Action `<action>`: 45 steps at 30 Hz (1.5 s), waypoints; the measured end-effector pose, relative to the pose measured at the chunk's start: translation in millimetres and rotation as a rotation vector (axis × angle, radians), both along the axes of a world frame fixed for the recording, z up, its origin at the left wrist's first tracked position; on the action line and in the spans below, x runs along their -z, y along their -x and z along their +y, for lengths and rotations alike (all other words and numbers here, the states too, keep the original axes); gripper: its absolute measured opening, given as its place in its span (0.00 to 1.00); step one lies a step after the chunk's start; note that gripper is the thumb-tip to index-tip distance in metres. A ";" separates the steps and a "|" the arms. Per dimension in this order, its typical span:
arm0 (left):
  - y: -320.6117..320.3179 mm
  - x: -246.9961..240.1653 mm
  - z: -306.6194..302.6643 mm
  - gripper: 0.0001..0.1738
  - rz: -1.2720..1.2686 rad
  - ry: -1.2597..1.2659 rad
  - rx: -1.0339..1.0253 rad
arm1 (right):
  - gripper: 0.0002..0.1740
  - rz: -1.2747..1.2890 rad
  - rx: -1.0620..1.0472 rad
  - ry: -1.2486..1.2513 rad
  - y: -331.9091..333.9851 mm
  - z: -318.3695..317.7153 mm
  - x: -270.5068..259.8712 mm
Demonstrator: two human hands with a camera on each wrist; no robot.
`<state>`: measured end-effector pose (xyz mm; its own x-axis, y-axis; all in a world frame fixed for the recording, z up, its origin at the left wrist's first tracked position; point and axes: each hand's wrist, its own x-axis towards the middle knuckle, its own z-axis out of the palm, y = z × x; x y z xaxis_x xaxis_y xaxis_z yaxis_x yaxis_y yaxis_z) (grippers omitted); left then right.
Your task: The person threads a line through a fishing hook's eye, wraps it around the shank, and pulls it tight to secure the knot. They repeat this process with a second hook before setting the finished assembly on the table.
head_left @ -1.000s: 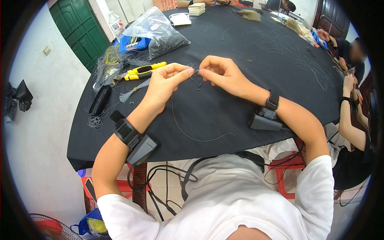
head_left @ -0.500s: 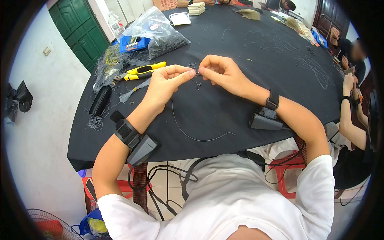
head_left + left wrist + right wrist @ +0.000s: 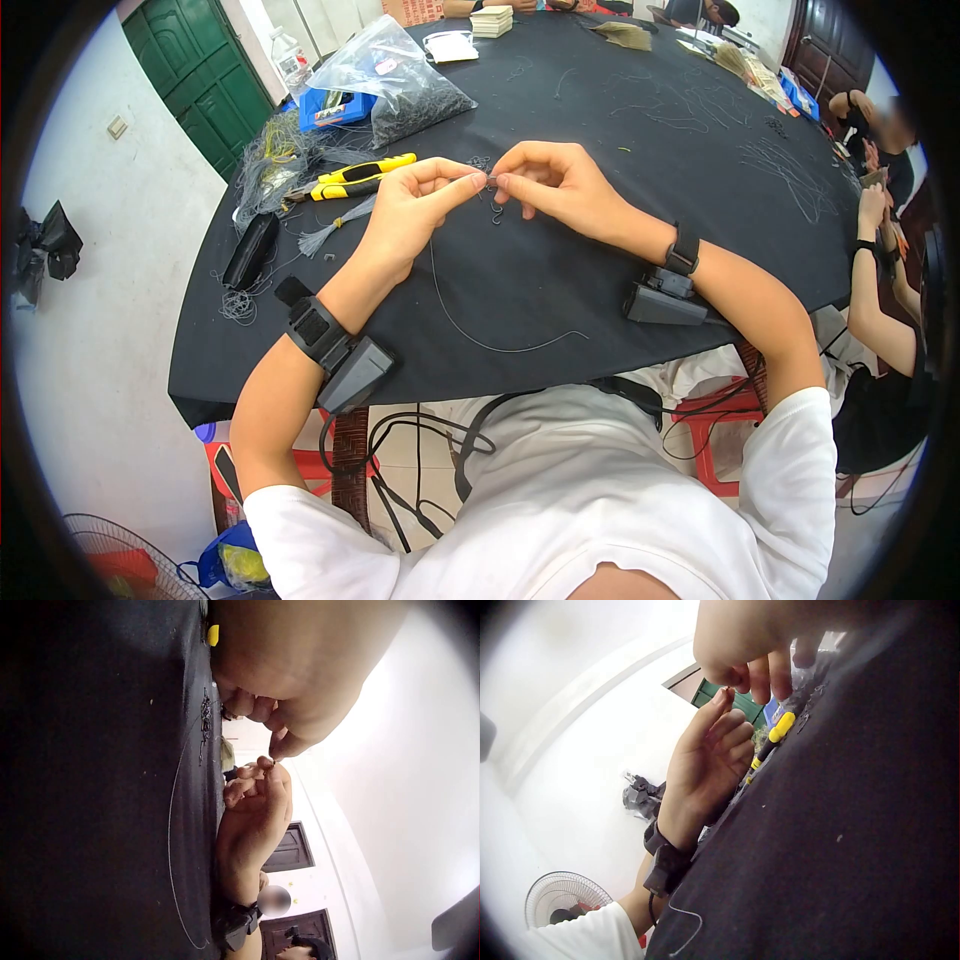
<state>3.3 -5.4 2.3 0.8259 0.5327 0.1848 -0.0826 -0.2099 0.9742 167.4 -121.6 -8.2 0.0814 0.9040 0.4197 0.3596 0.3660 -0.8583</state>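
So far: the thin grey line (image 3: 470, 335) trails loose down the black cloth-covered round table (image 3: 600, 280), so the tying looks unfinished.
Left hand (image 3: 410, 215): thumb and forefinger pinch the small dark metal hook (image 3: 490, 181), mid-frame just above the cloth.
Right hand (image 3: 560, 185): fingertips pinch the same hook.
Left wrist view: only this one shows the line's whole arc.
Right wrist view: only this one shows the fingertips meeting from below.

White wall (image 3: 95, 330), green door (image 3: 205, 75), black table (image 3: 600, 250)

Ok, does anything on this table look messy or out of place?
Only the tangled heap of thin pale line at the round black table's left edge, seemingly spilling over it beside the yellow-and-black-handled tool. Nothing else stands out.
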 end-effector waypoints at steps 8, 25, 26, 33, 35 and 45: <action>0.7 0.1 -0.2 0.09 0.014 -0.015 0.034 | 0.11 0.028 0.005 -0.023 0.9 1.2 0.0; 0.5 2.8 3.8 0.11 0.062 0.021 0.028 | 0.09 -0.004 0.057 -0.067 -1.1 3.0 3.4; 0.6 1.3 1.5 0.10 0.057 0.025 0.028 | 0.09 -0.005 0.060 -0.068 -1.0 3.2 3.6; -0.5 4.0 3.0 0.10 0.029 0.046 0.050 | 0.09 0.002 0.058 -0.069 -0.7 3.4 3.7; 0.0 3.1 2.4 0.10 0.026 0.076 0.059 | 0.09 0.005 0.058 -0.067 -1.0 3.6 3.8; 0.7 -2.2 -2.8 0.12 0.025 0.059 0.029 | 0.09 0.015 0.056 -0.060 -0.7 3.9 4.0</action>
<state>2.6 -8.2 4.5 0.8450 0.5181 0.1329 -0.0635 -0.1495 0.9867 168.1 -117.7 -12.2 0.1379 0.8712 0.4713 0.3679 0.3967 -0.8410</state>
